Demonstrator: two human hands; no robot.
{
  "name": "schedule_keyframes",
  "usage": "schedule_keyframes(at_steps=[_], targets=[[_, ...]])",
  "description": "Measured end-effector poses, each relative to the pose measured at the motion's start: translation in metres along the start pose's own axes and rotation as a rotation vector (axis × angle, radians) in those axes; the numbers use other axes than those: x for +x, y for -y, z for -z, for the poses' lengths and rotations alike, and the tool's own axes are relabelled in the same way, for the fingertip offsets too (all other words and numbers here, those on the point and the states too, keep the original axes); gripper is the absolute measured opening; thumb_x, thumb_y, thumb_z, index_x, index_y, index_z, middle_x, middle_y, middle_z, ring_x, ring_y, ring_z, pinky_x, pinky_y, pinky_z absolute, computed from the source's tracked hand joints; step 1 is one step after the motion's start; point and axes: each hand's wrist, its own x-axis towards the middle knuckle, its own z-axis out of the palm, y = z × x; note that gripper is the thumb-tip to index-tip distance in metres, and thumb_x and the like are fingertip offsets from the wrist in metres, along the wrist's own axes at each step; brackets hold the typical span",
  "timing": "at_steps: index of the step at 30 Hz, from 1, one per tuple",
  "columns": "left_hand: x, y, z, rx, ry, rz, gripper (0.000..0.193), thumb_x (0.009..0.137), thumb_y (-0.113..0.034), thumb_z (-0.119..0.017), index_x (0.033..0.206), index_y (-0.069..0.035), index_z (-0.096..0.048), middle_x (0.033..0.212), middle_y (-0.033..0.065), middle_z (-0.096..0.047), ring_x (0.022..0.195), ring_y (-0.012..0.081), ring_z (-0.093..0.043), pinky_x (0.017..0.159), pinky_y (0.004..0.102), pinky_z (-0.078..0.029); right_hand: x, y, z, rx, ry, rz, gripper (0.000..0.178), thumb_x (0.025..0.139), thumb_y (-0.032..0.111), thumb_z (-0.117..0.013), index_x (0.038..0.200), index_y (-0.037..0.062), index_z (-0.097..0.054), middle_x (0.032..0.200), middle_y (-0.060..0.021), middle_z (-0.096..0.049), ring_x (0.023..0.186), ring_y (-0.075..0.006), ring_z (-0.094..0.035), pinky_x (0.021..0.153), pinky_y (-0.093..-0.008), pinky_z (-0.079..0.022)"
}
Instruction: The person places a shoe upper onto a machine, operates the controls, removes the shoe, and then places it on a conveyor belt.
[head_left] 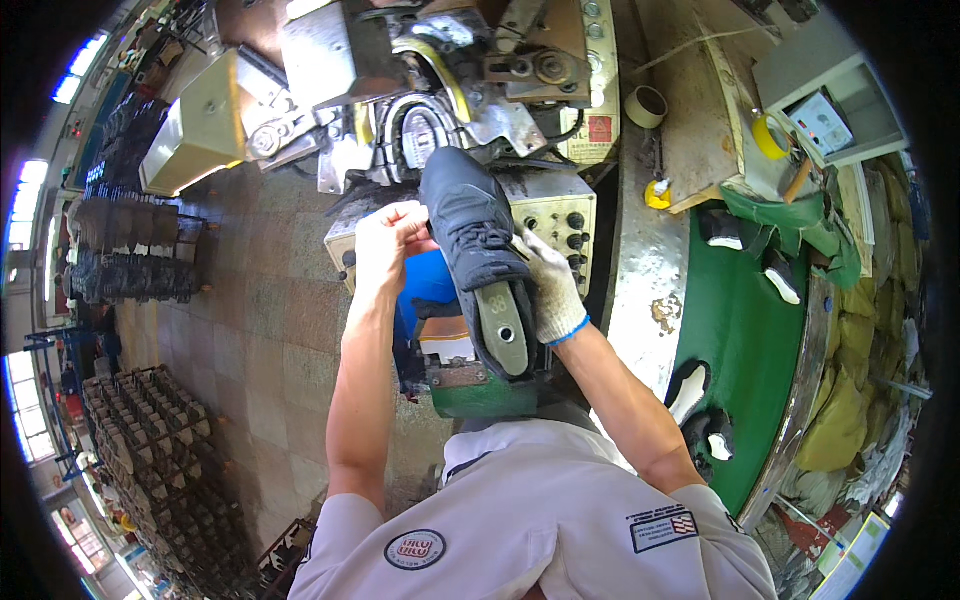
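Note:
A black lace-up shoe upper (462,205), stretched over a grey-green last (503,325), points its toe at the machine (420,130) ahead. My right hand (552,285), in a white knitted glove with a blue cuff, grips its right side. On the other side my bare left hand (392,240) is closed, thumb and fingers pinched at the upper's edge by the forefoot. The toe is just in front of the machine's curved metal clamp; whether they touch I cannot tell. The underside of the shoe is hidden.
A control panel with black knobs (575,240) sits right of the shoe. Further right, a green conveyor belt (745,340) carries several black shoes with white linings. Tape rolls (647,107) lie on a bench. Racks of dark parts (150,430) stand on the left.

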Motion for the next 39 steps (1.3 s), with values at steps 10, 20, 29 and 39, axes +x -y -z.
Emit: schedule_keyframes(at_steps=[10, 20, 29, 39], targets=[[0.028, -0.03, 0.02, -0.18, -0.123, -0.273, 0.042, 0.085, 0.001, -0.067, 0.126, 0.007, -0.061, 0.113, 0.0165, -0.068, 0.094, 0.0233, -0.07, 0.082, 0.0348, -0.061, 0.068, -0.029, -0.055, 0.137, -0.004, 0.146, 0.054, 0.096, 0.012, -0.066, 0.144, -0.0043, -0.047, 0.126, -0.0085, -0.063, 0.106, -0.0149, -0.062, 0.094, -0.0271, -0.05], [0.009, -0.01, -0.006, -0.265, -0.033, 0.177, 0.055, 0.105, -0.055, -0.041, 0.116, -0.007, -0.067, 0.105, 0.005, -0.07, 0.092, 0.0154, -0.065, 0.086, 0.0331, -0.052, 0.1, -0.045, -0.063, -0.01, -0.136, 0.283, 0.044, 0.095, 0.023, -0.069, 0.126, -0.0072, -0.063, 0.106, -0.0085, -0.069, 0.092, -0.0139, -0.063, 0.084, -0.0263, -0.051], [0.014, 0.005, -0.006, -0.262, -0.002, 0.092, 0.056, 0.105, -0.053, -0.041, 0.114, -0.005, -0.069, 0.104, 0.0052, -0.071, 0.088, 0.0153, -0.066, 0.084, 0.0316, -0.052, 0.114, -0.058, -0.043, -0.027, -0.132, 0.246, 0.035, 0.096, 0.025, -0.069, 0.114, -0.0043, -0.07, 0.097, -0.0068, -0.071, 0.087, -0.012, -0.063, 0.08, -0.0255, -0.05], [0.032, 0.057, 0.01, -0.074, -0.037, -0.198, 0.05, 0.108, -0.044, -0.042, 0.095, -0.004, -0.07, 0.089, 0.0005, -0.068, 0.079, 0.0112, -0.058, 0.077, 0.0292, -0.047, 0.128, -0.074, -0.022, -0.092, -0.133, 0.269, 0.025, 0.095, 0.026, -0.071, 0.101, 0.0016, -0.071, 0.095, -0.0006, -0.068, 0.084, -0.0097, -0.06, 0.078, -0.0266, -0.049]])
